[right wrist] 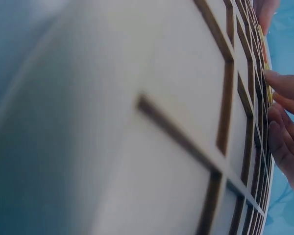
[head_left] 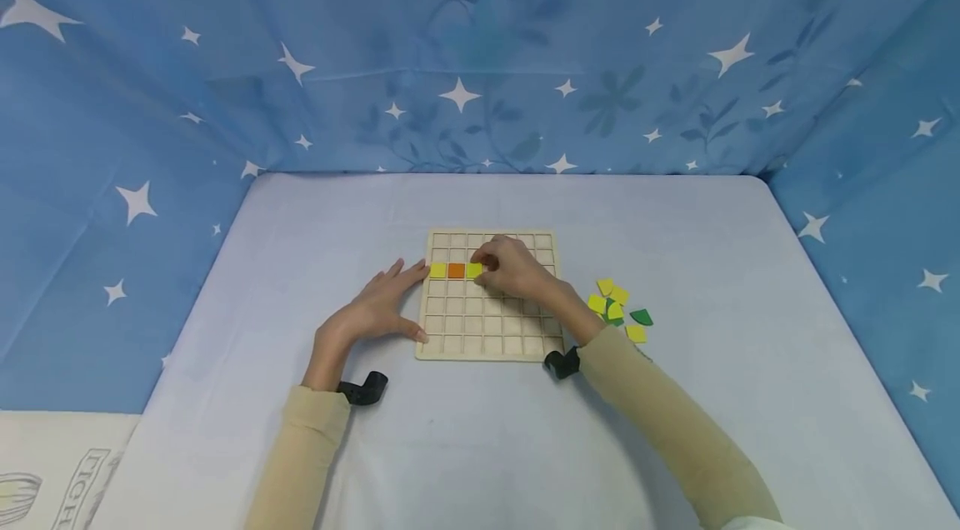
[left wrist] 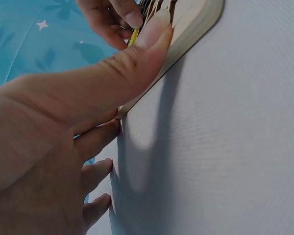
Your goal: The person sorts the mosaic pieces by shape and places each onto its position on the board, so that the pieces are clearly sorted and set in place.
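Note:
A square wooden grid board [head_left: 453, 348] lies on the table with three tiles in one row. Leftmost is a yellow tile [head_left: 438, 270], beside it an orange tile [head_left: 456, 271], then a second yellow tile [head_left: 473, 270]. My right hand [head_left: 513, 267] reaches over the board and pinches that second yellow tile between thumb and fingertips, right at its cell. Spread along the board's left edge, my left hand [head_left: 378, 305] touches it with thumb and forefinger. In the left wrist view the left thumb [left wrist: 132, 61] lies against the board's rim.
Right of the board is a loose pile of yellow pieces [head_left: 636, 334] and green pieces [head_left: 642, 317], some with a curved side. A white cloth [head_left: 480, 447] covers the table. Blue curtains [head_left: 480, 55] with white stars stand behind and at both sides.

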Demonstrator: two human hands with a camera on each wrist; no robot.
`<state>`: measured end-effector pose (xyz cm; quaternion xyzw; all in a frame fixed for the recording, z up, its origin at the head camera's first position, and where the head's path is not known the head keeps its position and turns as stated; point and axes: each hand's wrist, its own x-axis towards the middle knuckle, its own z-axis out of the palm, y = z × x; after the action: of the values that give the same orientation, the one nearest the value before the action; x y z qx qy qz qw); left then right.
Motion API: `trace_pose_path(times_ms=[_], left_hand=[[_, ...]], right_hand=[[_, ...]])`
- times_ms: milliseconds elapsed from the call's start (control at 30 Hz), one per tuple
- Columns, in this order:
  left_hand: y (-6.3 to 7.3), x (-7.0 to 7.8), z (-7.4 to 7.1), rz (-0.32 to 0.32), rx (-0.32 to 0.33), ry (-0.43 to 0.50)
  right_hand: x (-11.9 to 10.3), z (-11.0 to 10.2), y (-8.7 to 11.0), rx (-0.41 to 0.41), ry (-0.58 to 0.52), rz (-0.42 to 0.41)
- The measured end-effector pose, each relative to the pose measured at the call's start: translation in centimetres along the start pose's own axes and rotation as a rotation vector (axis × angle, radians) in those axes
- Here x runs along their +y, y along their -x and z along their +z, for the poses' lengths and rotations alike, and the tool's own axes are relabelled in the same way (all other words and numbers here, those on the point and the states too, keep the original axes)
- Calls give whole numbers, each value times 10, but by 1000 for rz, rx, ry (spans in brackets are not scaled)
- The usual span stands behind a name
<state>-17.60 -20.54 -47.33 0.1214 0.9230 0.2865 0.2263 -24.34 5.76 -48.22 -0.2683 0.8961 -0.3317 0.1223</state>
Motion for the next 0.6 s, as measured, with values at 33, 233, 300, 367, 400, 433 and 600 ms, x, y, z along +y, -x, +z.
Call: trace_pose_path(times_ms=[33,233,300,367,400,433,600], left_hand=[[-1,1,1,0,-3,-2],[-1,1,5,-7,-10,-17],[0,1,5,-6,-11,-19],[1,1,5,2,-14,-17],[1,1,5,5,-17,-15],[1,2,5,15,-18,-15],[0,2,5,28,1,-20]], right_hand=[[1,0,2,-1,-4,0],[8,-3,16,9,-62,-38],[9,-4,21,17,-73,-54],[10,-7,27,32,-78,-54],[10,-8,30,40,-75,-54],[11,-10,33,50,-78,-51],[13,-21,47,89,-91,-60]])
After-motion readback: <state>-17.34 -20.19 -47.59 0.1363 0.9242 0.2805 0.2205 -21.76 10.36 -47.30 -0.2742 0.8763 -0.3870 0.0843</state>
